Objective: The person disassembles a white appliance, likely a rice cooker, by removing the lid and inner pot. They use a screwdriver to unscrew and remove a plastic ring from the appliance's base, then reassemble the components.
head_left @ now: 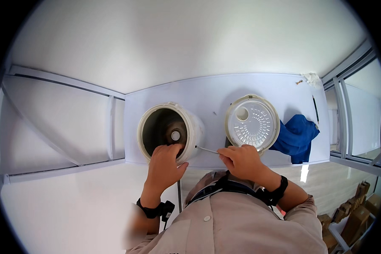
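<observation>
On the white table a white rice cooker body [193, 127] stands tilted, its round mouth towards me. Its grey inside shows a brownish bottom with a pale round button [175, 135] in the middle. My left hand [165, 163] grips the near rim, fingers over the edge and thumb outside. In my right hand [246, 163] is a screwdriver [207, 150]; its thin metal shaft points left, dark tip close to the cooker's side, and its handle is hidden. Just beyond that hand lies a round white lid [258, 122] with rings of small raised marks and a round hole.
A blue cloth [296, 135] lies right of the lid, partly over the table's near edge. Farther back are a thin dark stick [315, 109], crumpled white paper [312, 78] and a small brown piece [299, 82]. Metal-framed panels flank the table; cardboard boxes [354, 222] stand lower right.
</observation>
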`<state>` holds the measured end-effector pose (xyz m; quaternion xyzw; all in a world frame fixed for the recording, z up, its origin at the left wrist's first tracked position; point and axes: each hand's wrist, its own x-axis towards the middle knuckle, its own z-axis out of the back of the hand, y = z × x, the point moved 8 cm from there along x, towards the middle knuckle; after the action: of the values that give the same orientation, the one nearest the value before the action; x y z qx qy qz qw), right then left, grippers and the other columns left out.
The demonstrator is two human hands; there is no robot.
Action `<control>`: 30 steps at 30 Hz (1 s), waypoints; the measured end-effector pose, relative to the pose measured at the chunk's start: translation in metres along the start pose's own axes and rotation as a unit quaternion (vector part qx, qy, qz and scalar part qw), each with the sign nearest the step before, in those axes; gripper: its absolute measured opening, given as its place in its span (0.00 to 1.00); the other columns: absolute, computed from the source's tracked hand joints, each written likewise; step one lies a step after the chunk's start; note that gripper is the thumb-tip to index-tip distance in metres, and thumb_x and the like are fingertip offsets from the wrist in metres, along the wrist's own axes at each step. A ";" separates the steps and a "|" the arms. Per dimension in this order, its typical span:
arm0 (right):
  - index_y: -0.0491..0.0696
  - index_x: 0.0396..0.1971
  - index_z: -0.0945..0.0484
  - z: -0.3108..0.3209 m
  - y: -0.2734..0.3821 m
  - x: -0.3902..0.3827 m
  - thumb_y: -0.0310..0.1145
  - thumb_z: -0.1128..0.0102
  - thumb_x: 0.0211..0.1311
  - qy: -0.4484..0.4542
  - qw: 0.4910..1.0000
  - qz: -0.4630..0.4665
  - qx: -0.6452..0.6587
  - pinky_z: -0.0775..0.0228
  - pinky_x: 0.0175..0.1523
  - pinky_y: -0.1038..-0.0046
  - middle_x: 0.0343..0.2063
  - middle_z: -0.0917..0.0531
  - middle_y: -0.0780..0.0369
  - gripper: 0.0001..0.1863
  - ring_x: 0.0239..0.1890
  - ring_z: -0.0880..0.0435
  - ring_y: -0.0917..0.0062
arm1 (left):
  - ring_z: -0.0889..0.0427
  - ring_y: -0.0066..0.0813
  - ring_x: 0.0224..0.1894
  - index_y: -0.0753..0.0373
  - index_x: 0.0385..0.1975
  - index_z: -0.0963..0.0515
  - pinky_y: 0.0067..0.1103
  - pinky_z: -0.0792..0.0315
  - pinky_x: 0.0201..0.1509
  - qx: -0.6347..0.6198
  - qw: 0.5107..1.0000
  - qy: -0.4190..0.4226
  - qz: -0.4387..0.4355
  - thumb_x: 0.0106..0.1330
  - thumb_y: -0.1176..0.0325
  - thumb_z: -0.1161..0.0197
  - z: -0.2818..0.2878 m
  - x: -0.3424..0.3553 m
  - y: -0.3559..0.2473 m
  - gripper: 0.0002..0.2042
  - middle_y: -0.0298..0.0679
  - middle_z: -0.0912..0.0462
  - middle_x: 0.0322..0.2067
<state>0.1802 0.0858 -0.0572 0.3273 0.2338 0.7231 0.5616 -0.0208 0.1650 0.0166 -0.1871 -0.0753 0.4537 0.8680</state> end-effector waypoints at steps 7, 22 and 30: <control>0.52 0.39 0.12 0.010 -0.002 0.007 0.35 0.33 0.69 -0.016 1.000 -0.007 -0.009 0.24 0.30 0.59 0.25 0.13 0.61 0.05 0.24 0.14 0.60 | 0.14 0.44 0.41 0.63 0.40 0.14 0.44 0.25 0.66 0.005 0.996 -0.053 -0.065 0.56 0.66 0.19 -0.004 -0.027 0.018 0.15 0.42 0.12 0.36; 0.50 0.42 0.12 0.030 -0.018 -0.010 0.33 0.33 0.69 -0.052 0.996 -0.071 -0.017 0.22 0.33 0.57 0.29 0.11 0.57 0.06 0.29 0.12 0.55 | 0.14 0.39 0.44 0.59 0.40 0.13 0.42 0.30 0.71 0.050 0.993 -0.099 -0.050 0.51 0.65 0.17 0.013 -0.035 0.014 0.18 0.38 0.12 0.36; 0.45 0.47 0.12 0.023 -0.019 -0.018 0.31 0.35 0.75 0.064 0.963 -0.187 0.181 0.30 0.30 0.73 0.21 0.18 0.60 0.09 0.20 0.22 0.76 | 0.14 0.36 0.44 0.57 0.38 0.12 0.43 0.34 0.78 0.027 0.986 -0.145 -0.076 0.50 0.62 0.15 0.003 -0.046 0.037 0.17 0.36 0.12 0.32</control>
<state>0.2127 0.0726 -0.0589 0.3273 0.4530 0.5702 0.6021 -0.0759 0.1473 0.0064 -0.0897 -0.2028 0.4103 0.8846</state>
